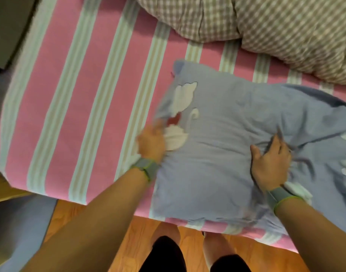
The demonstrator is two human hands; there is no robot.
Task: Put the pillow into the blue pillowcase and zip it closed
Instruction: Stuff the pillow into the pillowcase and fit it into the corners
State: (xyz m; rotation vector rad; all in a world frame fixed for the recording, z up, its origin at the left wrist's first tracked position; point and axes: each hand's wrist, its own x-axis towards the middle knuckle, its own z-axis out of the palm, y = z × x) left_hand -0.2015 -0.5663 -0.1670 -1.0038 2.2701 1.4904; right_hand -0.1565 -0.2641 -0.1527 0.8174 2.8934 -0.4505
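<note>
The blue pillowcase (pixel 217 158), printed with white cat-like shapes and small red patches, lies plump and rumpled, with the pillow evidently filling its left part. Left of the right hand's (pixel 270 165) bunched grip the cloth is full and fairly smooth; right of it the fabric lies flatter and creased. The left hand (pixel 151 144) grips its left edge, blurred.

No readable text, labels, brands, numbers or signs anywhere in view. Pillowcase (pixel 217 150) carries only white and red picture motifs, no lettering. Sheet (pixel 70 95) plain stripes; checked quilt (pixel 276 26) pattern only. Wristbands (pixel 146 167) show no legible marking; frame blurred.
</note>
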